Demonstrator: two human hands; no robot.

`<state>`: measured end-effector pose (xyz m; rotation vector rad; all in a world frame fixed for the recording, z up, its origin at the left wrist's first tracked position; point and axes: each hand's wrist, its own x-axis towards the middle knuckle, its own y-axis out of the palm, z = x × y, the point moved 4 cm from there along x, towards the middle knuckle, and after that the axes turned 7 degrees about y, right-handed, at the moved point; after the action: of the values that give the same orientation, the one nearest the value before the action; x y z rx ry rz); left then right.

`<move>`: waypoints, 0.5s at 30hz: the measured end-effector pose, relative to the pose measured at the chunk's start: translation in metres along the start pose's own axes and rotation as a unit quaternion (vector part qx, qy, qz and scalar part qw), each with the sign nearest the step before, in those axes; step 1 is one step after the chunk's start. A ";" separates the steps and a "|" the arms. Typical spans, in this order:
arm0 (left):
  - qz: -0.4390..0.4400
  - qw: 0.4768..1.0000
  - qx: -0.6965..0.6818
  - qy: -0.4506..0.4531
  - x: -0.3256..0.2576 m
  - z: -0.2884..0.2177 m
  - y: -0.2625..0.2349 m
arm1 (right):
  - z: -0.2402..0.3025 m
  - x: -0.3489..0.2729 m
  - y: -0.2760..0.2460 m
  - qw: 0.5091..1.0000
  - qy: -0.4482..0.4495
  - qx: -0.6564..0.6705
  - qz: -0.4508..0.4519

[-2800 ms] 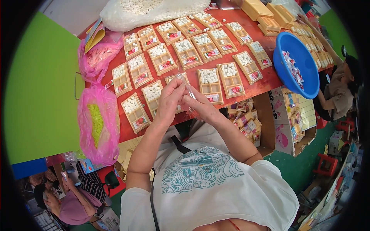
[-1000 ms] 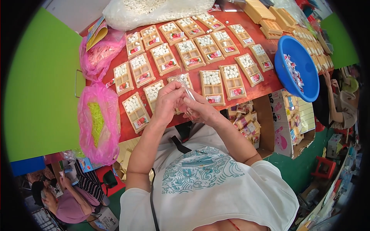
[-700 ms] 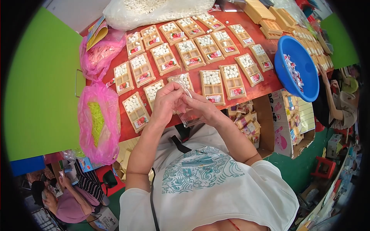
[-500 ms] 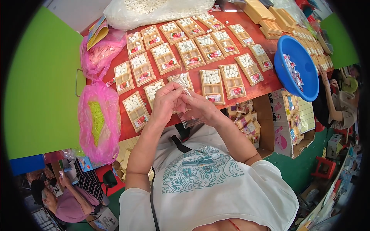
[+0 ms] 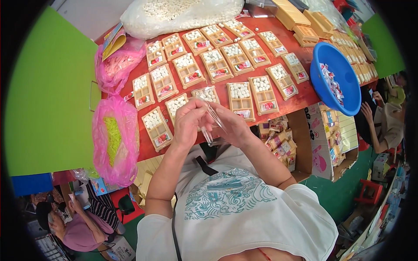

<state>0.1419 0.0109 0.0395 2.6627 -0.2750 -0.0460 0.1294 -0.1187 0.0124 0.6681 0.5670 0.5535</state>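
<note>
My left hand [image 5: 188, 123] and my right hand [image 5: 229, 125] meet just in front of the red table's [image 5: 300, 95] near edge. Together they pinch a small clear plastic sleeve [image 5: 211, 122] held between the fingers. Right behind the hands lies a tan compartment tray [image 5: 206, 94] filled with white pieces. Several more such trays [image 5: 240, 98] lie in rows across the table, each with white pieces and a small red item.
A blue bowl [image 5: 344, 74] of wrapped pieces sits at the table's right end. Pink bags [image 5: 115, 139] hang at the left, and a big clear bag of white pieces [image 5: 178, 15] lies at the back. Open cartons [image 5: 278, 137] stand under the table. Other people sit at the right [image 5: 385, 117] and lower left [image 5: 74, 226].
My hands have stayed together at the table edge. The clear sleeve has shifted lower between my fingers, now pointing down toward my chest.
</note>
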 end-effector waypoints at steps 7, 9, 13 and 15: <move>0.070 0.988 -0.138 0.014 -0.009 -0.010 0.009 | 0.004 -0.004 0.009 0.991 -0.026 0.108 0.075; 0.101 0.983 -0.153 0.033 -0.008 -0.016 0.008 | 0.007 -0.007 0.008 0.991 -0.027 0.120 0.059; 0.080 0.988 -0.125 0.034 -0.013 -0.024 -0.004 | 0.020 -0.010 0.001 0.972 -0.052 0.205 0.100; 0.083 0.987 -0.139 0.021 -0.013 -0.022 -0.014 | 0.023 -0.009 -0.007 0.973 -0.068 0.202 0.084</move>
<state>0.1338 0.0352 0.0524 2.3521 -0.4409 0.0235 0.1395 -0.1383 0.0249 1.1407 0.5013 0.5487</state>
